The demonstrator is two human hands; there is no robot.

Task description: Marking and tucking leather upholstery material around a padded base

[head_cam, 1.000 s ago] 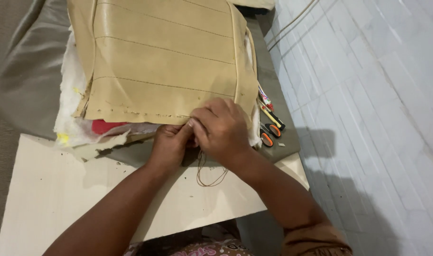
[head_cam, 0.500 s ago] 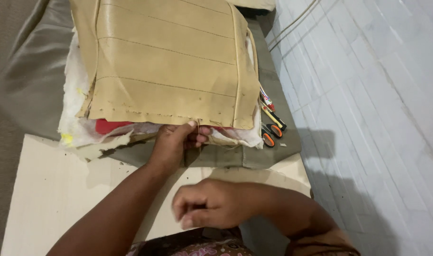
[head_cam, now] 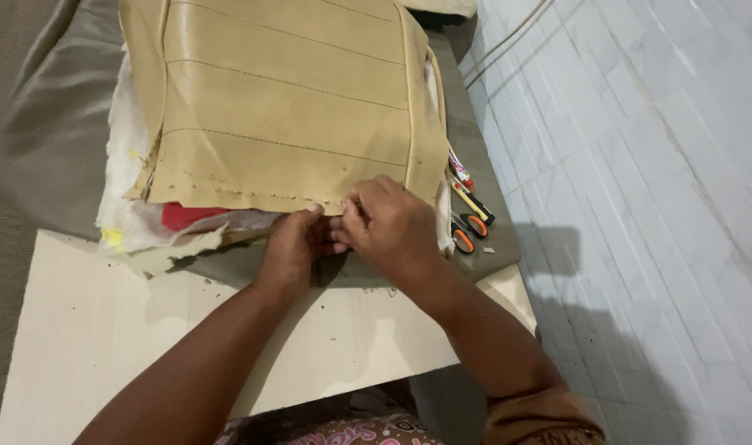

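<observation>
White tiled floor is seen at right. At frame centre, the tan seat cover (head_cam: 293,107) edge is pinched by the left hand (head_cam: 292,247) and right hand (head_cam: 392,227) over a pale board (head_cam: 104,330).

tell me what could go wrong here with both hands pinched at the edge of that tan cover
1. The tan cover's near edge is already ragged; tugging there could tear it further.
2. Both hands, left hand and right hand, are crowded together, so fingers might get pricked if a needle is there; none is visible.
3. The scissors sit near the board's edge.
</observation>
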